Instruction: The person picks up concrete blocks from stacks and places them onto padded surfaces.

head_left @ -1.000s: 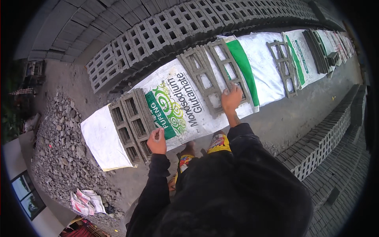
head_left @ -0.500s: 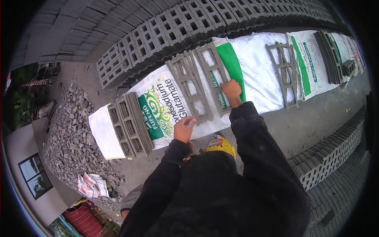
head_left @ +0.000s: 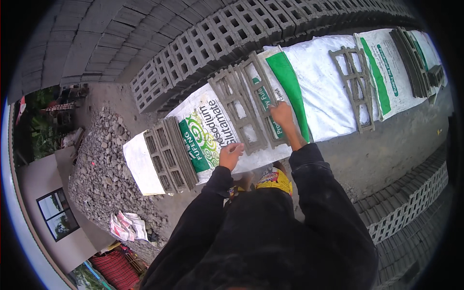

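My right hand (head_left: 282,116) is closed at the right-hand rail of a thin grey ladder-shaped frame (head_left: 252,65), which lies on white sacking (head_left: 314,63) with green bands. My left hand (head_left: 231,155) hovers at the near end of a neighbouring pair of overlapping frames (head_left: 226,92), its fingers loosely curled and nothing visible in them. Farther left on the sacking lies a stack of similar frames (head_left: 169,154). To the right is another openwork frame (head_left: 355,89), its bars crossing at angles.
Long rows of grey hollow blocks (head_left: 193,53) stand along the far side. More stacked blocks (head_left: 406,208) are at the lower right. A gravel heap (head_left: 106,164) with crumpled sacks (head_left: 129,226) lies to the left. Dark stacked frames (head_left: 410,63) sit at the sacking's right end.
The whole view has shifted, so the frames and gravel appear farther right. My right hand has slid slightly nearer along the frame; my left hand stays by the neighbouring frames' near end.
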Demonstrator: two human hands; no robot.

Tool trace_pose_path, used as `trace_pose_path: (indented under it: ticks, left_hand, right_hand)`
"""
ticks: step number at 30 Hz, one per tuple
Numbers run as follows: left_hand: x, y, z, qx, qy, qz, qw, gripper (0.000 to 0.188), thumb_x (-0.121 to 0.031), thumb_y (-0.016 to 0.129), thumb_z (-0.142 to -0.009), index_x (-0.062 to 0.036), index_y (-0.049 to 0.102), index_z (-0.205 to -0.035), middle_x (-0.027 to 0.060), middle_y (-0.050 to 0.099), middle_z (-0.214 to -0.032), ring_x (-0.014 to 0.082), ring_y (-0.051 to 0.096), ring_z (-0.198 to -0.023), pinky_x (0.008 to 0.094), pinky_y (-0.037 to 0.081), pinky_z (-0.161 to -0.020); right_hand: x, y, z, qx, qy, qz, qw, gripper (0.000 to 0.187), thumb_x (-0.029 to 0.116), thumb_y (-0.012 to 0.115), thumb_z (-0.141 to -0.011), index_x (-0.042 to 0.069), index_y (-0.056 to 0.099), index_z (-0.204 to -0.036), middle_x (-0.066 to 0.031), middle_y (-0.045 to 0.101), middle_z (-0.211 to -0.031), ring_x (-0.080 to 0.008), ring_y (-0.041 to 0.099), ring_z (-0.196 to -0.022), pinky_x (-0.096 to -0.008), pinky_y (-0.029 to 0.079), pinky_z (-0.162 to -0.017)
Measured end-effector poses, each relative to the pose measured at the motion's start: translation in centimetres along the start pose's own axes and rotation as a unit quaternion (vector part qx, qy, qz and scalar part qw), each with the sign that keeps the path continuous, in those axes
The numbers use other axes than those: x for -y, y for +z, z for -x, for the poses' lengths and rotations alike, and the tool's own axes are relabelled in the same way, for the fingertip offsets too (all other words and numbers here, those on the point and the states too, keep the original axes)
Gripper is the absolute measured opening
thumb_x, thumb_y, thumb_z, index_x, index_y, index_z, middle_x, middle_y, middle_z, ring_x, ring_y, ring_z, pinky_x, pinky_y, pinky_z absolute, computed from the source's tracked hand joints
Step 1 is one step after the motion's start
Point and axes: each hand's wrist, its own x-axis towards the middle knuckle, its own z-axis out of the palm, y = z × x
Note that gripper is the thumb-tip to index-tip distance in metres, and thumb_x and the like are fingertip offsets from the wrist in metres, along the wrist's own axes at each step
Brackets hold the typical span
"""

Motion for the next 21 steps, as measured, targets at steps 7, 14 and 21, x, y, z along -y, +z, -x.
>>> trace_pose_path:
  ticks: [7, 14, 21]
  left_hand:
    - [-3.6, 5.8, -4.1, 0.025, -0.046, 0.163, 0.985, 0.065, -0.046, 0.060, -0.085, -0.0014, 0.043, -0.129, 0.0093, 0.059, -0.108, 0.0150, 0.059, -0.092, 0.0281, 0.048, -0.067]
    - [-6.0, 5.5, -4.7, -0.121, -0.082, 0.181, 0.973, 0.080, -0.051, 0.055, -0.085, 0.0132, 0.036, -0.129, 0.0241, 0.056, -0.111, 0.0264, 0.057, -0.102, 0.0364, 0.048, -0.081]
    - [-0.9, 1.8, -8.6, -0.236, -0.086, 0.055, 0.966, 0.079, -0.053, 0.052, -0.086, 0.0181, 0.044, -0.119, 0.0353, 0.047, -0.122, 0.0419, 0.046, -0.118, 0.0388, 0.035, -0.100]
  right_hand:
    - [5.1, -3.0, 6.6, 0.003, 0.033, -0.031, 0.999, 0.041, 0.028, 0.063, -0.074, -0.012, 0.062, -0.083, -0.0294, 0.062, -0.076, -0.0396, 0.064, -0.078, -0.0430, 0.048, -0.072]
    - [5.6, 1.9, 6.4, 0.005, -0.028, 0.033, 0.999, 0.041, 0.028, 0.061, -0.074, -0.013, 0.061, -0.081, -0.0293, 0.061, -0.072, -0.0392, 0.064, -0.073, -0.0423, 0.048, -0.066]
    - [7.1, 8.4, 4.9, 0.068, -0.008, 0.099, 0.993, 0.051, 0.034, 0.063, -0.073, -0.014, 0.061, -0.088, -0.0327, 0.061, -0.083, -0.0439, 0.062, -0.084, -0.0451, 0.048, -0.074]
